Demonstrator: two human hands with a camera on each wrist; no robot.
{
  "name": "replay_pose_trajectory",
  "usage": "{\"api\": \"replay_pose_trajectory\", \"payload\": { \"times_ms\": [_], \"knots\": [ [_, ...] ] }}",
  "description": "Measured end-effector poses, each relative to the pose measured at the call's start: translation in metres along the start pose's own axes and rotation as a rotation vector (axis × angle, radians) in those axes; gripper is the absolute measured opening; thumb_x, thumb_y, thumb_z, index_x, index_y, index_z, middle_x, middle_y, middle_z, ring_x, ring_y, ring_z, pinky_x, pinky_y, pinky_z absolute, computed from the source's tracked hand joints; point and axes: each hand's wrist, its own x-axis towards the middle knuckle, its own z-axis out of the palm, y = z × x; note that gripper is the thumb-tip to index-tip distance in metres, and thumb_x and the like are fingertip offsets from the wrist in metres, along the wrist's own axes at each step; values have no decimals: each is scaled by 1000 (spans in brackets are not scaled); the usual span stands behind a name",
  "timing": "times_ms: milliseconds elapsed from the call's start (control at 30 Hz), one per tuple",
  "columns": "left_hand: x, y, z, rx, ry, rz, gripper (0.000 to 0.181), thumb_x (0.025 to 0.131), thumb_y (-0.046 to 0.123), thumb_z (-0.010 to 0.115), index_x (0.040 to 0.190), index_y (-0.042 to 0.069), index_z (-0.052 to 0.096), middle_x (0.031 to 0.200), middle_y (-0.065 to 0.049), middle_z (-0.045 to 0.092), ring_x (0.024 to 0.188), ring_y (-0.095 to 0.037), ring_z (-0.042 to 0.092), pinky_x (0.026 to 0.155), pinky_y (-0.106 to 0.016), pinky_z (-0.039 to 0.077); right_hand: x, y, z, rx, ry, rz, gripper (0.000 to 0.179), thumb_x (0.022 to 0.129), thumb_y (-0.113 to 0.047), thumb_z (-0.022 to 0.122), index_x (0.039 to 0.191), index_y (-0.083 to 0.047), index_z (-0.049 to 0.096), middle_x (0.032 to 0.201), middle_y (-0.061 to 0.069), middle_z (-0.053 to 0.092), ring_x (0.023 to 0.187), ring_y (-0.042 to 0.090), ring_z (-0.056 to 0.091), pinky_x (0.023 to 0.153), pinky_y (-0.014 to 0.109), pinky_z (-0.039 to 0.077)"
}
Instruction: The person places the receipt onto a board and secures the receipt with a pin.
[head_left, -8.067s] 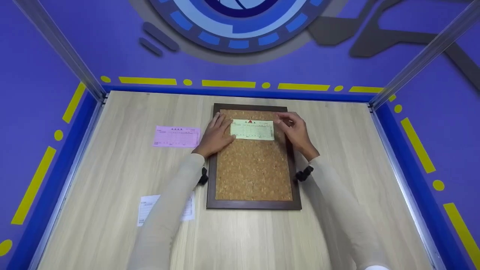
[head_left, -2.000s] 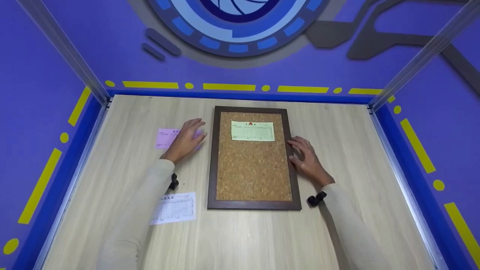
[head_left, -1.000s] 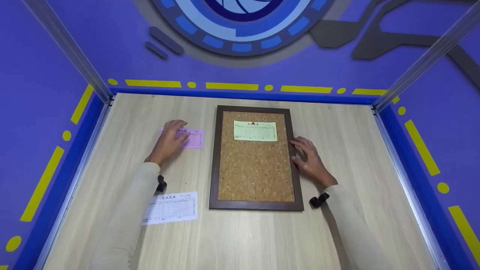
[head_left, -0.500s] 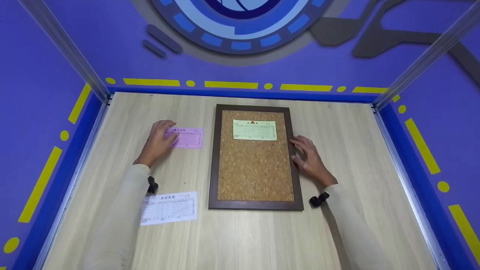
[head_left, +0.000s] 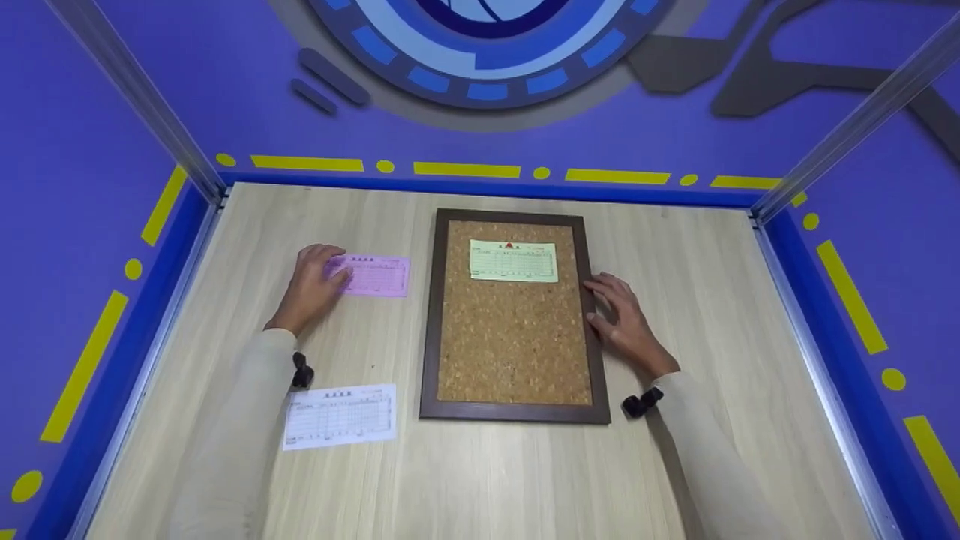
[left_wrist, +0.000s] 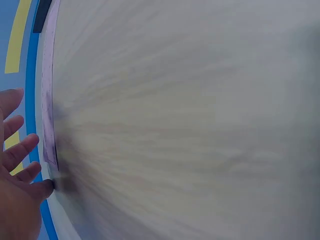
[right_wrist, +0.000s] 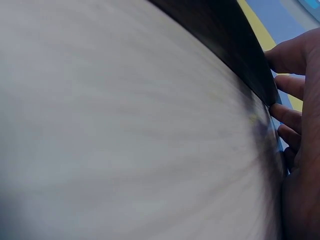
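A cork board (head_left: 517,337) in a dark brown frame lies on the table. A pale green printed slip (head_left: 513,262) sits on its upper part, with a small red pin (head_left: 509,245) at the slip's top edge. My left hand (head_left: 309,287) is at the left end of a pink slip (head_left: 379,276), its fingers spread and loosely bent in the left wrist view. Whether those fingers touch the paper is hard to tell. My right hand (head_left: 626,322) rests its fingertips against the frame's right side, as the dark frame edge (right_wrist: 235,45) in the right wrist view confirms.
A white printed slip (head_left: 341,417) lies on the wooden table (head_left: 510,480) near my left forearm. Purple walls (head_left: 525,135) with yellow markings enclose the table at the back and both sides.
My left hand has left the board and moved leftward to the pink slip's left end. My right hand has gone from the green slip down to the frame's right side, staying there lately.
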Motion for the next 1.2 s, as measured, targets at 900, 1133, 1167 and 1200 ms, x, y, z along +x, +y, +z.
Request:
{"api": "replay_pose_trajectory", "payload": {
  "times_ms": [900,1133,1167,1200],
  "knots": [
    [11,-25,-15,-9,78,-51,40,108,8,67,144,-10,63,163,-22,49,160,-39,31,134,-54,21,0,0,0,11,1,-10,55,99,-11,74,151,1,63,160,26,53,158,48,34,128,71,18],
    [12,-26,-13,4,93,-58,34,110,6,64,141,-9,65,166,-23,45,161,-40,30,133,-54,23,0,0,-1,19,-4,1,55,98,-9,75,151,-1,63,160,24,54,157,46,35,128,70,20],
    [12,-25,-13,7,94,-58,34,110,6,64,140,-10,65,166,-23,45,161,-40,31,133,-54,23,-1,0,-1,19,-5,4,55,98,-9,75,152,-1,63,160,24,53,158,45,34,128,70,20],
    [12,-25,-13,7,93,-60,32,110,5,63,139,-10,65,166,-23,45,161,-40,31,133,-54,23,-1,0,-1,19,-6,5,55,98,-9,75,152,-1,63,161,24,53,158,45,34,128,69,20]
  ]
}}
